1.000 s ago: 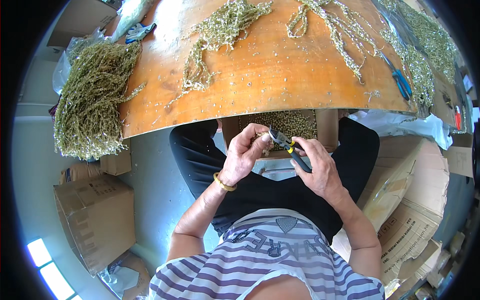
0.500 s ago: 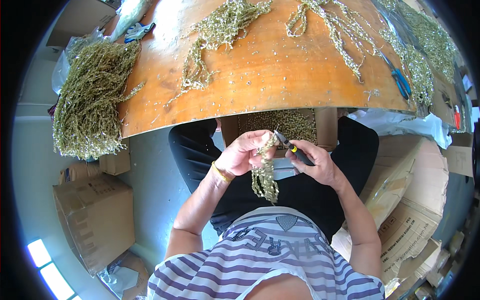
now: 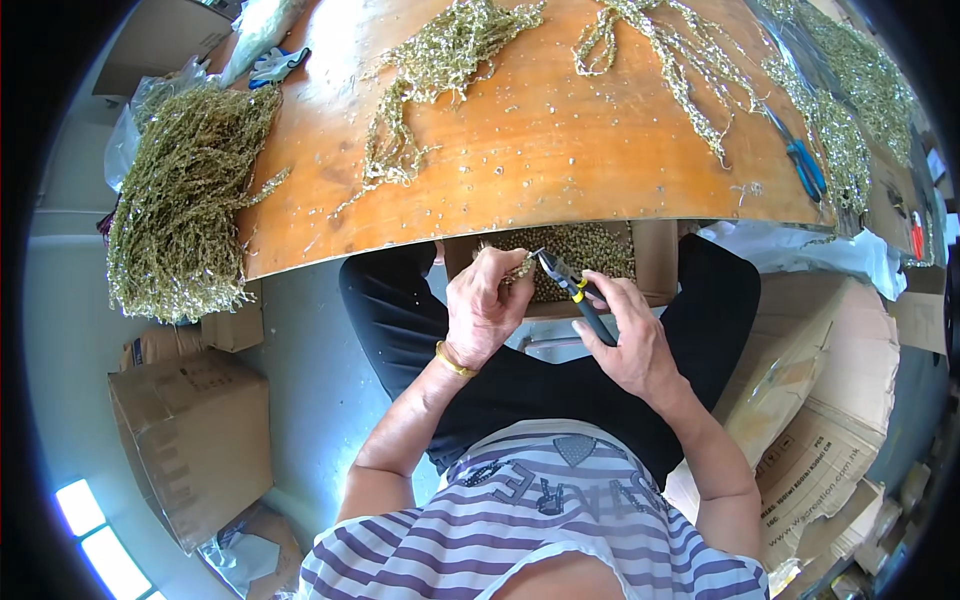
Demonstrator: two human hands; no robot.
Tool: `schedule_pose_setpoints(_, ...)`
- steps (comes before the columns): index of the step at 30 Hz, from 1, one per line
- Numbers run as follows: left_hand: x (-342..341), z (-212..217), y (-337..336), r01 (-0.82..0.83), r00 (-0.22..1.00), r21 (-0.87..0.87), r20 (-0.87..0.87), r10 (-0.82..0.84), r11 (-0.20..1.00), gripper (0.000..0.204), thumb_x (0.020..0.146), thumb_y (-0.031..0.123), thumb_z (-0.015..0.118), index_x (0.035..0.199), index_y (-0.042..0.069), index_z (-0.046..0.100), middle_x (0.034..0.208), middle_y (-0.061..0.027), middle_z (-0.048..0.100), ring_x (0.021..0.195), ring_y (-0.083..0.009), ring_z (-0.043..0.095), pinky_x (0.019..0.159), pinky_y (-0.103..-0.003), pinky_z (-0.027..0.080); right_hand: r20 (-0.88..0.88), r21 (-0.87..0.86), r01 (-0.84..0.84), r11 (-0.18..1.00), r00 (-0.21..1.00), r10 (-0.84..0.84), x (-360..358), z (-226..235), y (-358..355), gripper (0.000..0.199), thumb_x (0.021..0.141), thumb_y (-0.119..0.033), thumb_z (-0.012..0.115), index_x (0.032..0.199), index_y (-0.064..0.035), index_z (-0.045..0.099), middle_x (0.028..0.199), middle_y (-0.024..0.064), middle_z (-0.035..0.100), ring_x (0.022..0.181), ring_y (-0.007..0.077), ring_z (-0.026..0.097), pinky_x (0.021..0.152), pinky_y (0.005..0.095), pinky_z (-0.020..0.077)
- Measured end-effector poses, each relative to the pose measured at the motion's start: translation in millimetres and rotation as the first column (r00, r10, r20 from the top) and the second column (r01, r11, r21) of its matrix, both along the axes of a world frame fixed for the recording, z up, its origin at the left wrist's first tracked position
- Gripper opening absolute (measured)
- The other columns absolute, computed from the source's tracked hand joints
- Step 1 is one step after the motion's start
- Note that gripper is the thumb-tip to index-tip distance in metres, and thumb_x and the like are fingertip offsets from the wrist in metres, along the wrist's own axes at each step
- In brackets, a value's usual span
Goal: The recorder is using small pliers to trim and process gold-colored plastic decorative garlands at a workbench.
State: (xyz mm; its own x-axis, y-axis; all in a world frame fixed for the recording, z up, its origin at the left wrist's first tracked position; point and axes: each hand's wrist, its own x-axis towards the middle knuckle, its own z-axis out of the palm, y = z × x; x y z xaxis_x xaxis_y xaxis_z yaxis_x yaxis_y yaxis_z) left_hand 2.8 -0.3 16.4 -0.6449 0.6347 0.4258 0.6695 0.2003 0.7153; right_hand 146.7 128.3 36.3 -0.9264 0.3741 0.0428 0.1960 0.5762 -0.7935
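My left hand is closed in a pinch on a gold bead strand, most of which its fingers hide. In my right hand is a pair of cutting pliers with black and yellow handles. The pliers' jaws look parted and point up and left, close to the end of the strand at my left fingertips. Both hands are over the near side of an open cardboard box that holds many small gold beads, between my knees.
Just beyond the box is a wooden table scattered with loose beads. Gold strands lie in a thick bundle at left and in piles farther back. Blue-handled pliers rest at right. Cardboard boxes stand on the floor at left.
My left hand has moved up and forward toward the box, and the strand's hanging loops no longer show below it. The pliers have shifted slightly, and more of their handles shows.
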Motion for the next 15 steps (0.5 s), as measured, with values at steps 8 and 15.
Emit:
schedule_pose_setpoints(8, 1.2, 4.2, -0.7, 0.028, 0.999, -0.018, 0.041, -0.027, 0.999, 0.02, 0.072, -0.002, 0.063, 0.089, 0.002, 0.054, 0.069, -0.008, 0.055, 0.055, -0.015, 0.052, 0.05, -0.024, 0.042, 0.007, -0.052, 0.008, 0.999, 1.0, -0.008, -2.3, -3.2, -2.6, 0.043, 0.076, -0.006, 0.062, 0.116, -0.0035, 0.046, 0.096, 0.0125, 0.053, 0.083, 0.0235, 0.059, 0.071, 0.0315, 0.0487)
schedule_pose_setpoints(15, -22.8, -6.6, -7.7, 0.066, -0.386, 0.515, 0.803, -0.454, 0.855, 0.017, 0.087, 0.018, 0.054, 0.094, 0.001, 0.053, 0.072, -0.0038, 0.058, 0.043, -0.0017, 0.034, 0.038, -0.016, 0.024, -0.1, -0.15, -0.037, 0.988, 0.995, 0.023, -3.2, -7.2, 3.6, 0.038, 0.076, -0.005, 0.061, 0.113, -0.0014, 0.05, 0.093, 0.0119, 0.054, 0.081, 0.0217, 0.057, 0.07, 0.0288, 0.0468)
